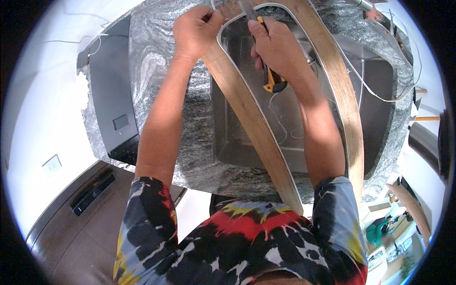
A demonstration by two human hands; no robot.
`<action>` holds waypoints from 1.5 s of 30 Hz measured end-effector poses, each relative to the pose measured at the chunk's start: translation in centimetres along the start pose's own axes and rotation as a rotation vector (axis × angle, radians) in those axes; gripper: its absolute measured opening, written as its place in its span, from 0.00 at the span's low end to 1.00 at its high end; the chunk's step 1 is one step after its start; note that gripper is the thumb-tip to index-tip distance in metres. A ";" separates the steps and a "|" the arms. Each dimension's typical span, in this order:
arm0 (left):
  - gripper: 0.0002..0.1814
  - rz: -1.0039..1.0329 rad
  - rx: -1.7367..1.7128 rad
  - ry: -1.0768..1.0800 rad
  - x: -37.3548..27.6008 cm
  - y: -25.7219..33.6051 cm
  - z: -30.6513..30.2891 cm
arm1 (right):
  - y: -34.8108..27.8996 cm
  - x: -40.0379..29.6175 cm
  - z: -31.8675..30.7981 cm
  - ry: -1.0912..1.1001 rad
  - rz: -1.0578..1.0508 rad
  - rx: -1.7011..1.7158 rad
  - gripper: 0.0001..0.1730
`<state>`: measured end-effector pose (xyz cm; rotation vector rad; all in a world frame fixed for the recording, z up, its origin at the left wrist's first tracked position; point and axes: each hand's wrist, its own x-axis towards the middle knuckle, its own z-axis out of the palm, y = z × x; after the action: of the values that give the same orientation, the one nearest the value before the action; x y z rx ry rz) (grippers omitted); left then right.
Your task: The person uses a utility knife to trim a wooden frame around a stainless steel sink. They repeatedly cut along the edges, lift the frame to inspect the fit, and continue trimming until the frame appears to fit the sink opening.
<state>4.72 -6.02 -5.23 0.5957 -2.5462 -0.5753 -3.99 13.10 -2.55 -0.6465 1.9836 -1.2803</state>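
Note:
A curved, U-shaped wood-look panel (245,103) with white edging lies over a dark sink basin (242,149). At the upper left of its bend, my left hand (197,30) pinches the edge, with a thin white strip rising beside the fingertips. My right hand (279,46) is closed around a black and yellow utility knife (274,83), its blade end pointing away from me near the top of the bend. Thin white offcuts curl in the basin. The exact contact of the blade with the panel cannot be told.
Grey patterned stone countertop (156,71) surrounds the basin. A dark cooktop-like panel (110,85) lies at the left. A long white strip (388,100) loops over the right side. Clutter stands at the upper right. A person in green (376,233) is at the far lower right.

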 end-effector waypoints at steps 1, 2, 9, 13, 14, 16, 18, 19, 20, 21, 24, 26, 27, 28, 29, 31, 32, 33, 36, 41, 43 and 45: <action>0.15 -0.002 -0.017 0.016 0.0 0.1 -0.1 | 0.1 -0.1 0.3 -0.045 0.013 -0.009 0.26; 0.14 -0.005 -0.035 0.032 -0.1 0.1 -0.1 | 0.2 -0.1 0.9 -0.089 0.026 -0.017 0.26; 0.13 -0.047 -0.091 -0.056 0.3 0.1 -0.5 | 0.2 0.0 0.6 -0.224 0.084 0.027 0.26; 0.12 -0.038 -0.076 0.023 -0.1 0.4 -0.1 | 1.1 -0.5 2.0 -0.162 -0.004 -0.021 0.26; 0.11 -0.047 -0.080 0.048 -0.3 0.5 0.1 | 1.2 -0.7 1.9 -0.170 0.012 -0.024 0.26; 0.09 0.116 0.017 0.185 -0.3 0.2 0.3 | 1.0 -0.4 1.8 -0.171 0.026 -0.019 0.26; 0.08 0.229 0.064 0.276 -0.1 -0.3 0.6 | 0.7 -0.3 1.3 -0.225 0.044 0.022 0.26; 0.08 0.261 0.062 0.297 0.5 -0.9 0.6 | 0.8 -0.4 1.2 -0.254 0.056 0.041 0.26; 0.08 0.293 0.059 0.319 0.7 -1.4 0.8 | 1.0 -0.4 1.4 -0.223 0.053 0.011 0.25; 0.09 0.190 -0.023 0.269 0.7 -1.2 0.7 | 1.2 -0.2 1.8 -0.188 0.046 -0.019 0.24; 0.11 -0.003 -0.187 0.183 0.2 -0.8 0.8 | 0.8 -0.3 2.1 -0.165 0.054 -0.021 0.23; 0.10 0.018 -0.186 0.216 0.1 -1.3 0.7 | 0.1 -0.3 1.7 -0.191 0.071 -0.021 0.23; 0.11 0.050 -0.170 0.233 0.2 -1.2 0.7 | -0.4 -0.4 1.3 -0.210 0.091 -0.034 0.24; 0.11 0.080 -0.152 0.250 0.2 -1.1 0.7 | -0.6 -0.4 1.2 -0.231 0.111 -0.046 0.25; 0.12 0.111 -0.134 0.268 0.3 -1.1 0.6 | -0.5 -0.4 1.3 -0.221 0.098 -0.057 0.25; 0.12 0.062 -0.140 0.203 0.3 -0.7 0.3 | -0.2 -0.3 1.5 -0.201 0.076 -0.079 0.25; 0.12 0.037 -0.143 0.171 0.2 -0.6 0.2 | -0.1 -0.2 1.5 -0.213 0.092 -0.065 0.25; 0.12 0.026 -0.156 0.166 0.2 -0.5 0.1 | -0.1 -0.1 1.4 -0.226 0.107 -0.052 0.25; 0.12 -0.009 -0.205 0.155 0.0 -0.5 0.0 | 0.2 0.0 1.9 -0.219 0.092 -0.084 0.26; 0.11 0.026 -0.204 0.160 0.2 -0.9 0.1 | -0.1 0.0 1.7 -0.252 0.085 -0.046 0.25; 0.11 0.023 -0.217 0.160 0.1 -1.1 0.2 | 0.4 0.4 1.9 -0.238 0.041 -0.022 0.24; 0.11 0.012 -0.236 0.162 0.1 -1.2 0.2 | 0.3 0.7 2.0 -0.251 0.059 -0.023 0.25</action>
<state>4.96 -6.99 -5.95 0.5199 -2.2880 -0.7766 -2.91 11.60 -3.61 -0.7170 1.8001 -1.0862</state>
